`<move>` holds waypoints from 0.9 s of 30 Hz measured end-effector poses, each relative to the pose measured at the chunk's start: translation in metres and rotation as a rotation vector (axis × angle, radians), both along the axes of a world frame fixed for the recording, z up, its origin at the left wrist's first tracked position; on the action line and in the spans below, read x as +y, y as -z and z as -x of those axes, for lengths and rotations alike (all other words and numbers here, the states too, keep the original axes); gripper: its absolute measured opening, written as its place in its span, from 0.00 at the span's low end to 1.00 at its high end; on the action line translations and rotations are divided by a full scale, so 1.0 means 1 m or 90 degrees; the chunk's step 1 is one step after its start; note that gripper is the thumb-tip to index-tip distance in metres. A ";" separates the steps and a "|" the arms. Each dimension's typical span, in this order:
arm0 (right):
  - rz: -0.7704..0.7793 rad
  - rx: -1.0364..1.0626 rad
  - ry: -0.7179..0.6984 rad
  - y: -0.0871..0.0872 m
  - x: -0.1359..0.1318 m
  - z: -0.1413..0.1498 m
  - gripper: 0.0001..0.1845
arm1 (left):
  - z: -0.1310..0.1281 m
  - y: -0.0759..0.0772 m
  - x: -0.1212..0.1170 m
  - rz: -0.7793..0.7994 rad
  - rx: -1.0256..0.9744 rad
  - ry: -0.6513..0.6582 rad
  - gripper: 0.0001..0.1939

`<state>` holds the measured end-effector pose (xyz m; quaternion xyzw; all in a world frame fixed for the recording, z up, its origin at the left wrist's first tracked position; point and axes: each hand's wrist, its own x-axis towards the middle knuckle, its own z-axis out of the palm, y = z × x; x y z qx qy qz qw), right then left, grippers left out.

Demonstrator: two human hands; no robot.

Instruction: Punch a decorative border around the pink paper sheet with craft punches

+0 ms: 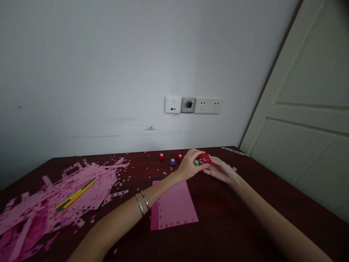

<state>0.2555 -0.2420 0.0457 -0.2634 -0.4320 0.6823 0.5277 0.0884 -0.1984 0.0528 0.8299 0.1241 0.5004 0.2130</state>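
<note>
A small red paper punch (205,158) is held up between my two hands above the far part of the table, a hole showing in its face. My left hand (189,163), with two silver bracelets on the wrist, grips it from the left with thumb and fingers. From the right, the closed fingers of my right hand (219,170) hold its other side. A green punch (196,162) shows between the fingers of my left hand; whether they touch it is unclear. Nearer me lie pink paper sheets (177,205) with small shapes punched along their edges.
Red punches (161,157) and a purple punch (172,162) stand near the wall. At left, a yellow utility knife (76,194) lies on a heap of pink paper scraps (100,182). Sockets (208,106) sit on the wall; a white door (308,109) rises at right.
</note>
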 end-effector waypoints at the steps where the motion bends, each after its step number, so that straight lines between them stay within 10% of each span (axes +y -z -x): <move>1: -0.002 -0.005 -0.002 -0.001 -0.001 0.002 0.10 | 0.003 -0.001 -0.003 -0.007 -0.009 -0.005 0.21; 17: 0.039 -0.103 -0.035 -0.011 -0.006 0.026 0.11 | 0.054 -0.019 -0.012 -0.262 0.132 -0.077 0.07; 27: 0.019 -0.109 -0.062 -0.012 0.008 0.051 0.11 | 0.076 -0.027 -0.010 -0.235 0.197 -0.102 0.04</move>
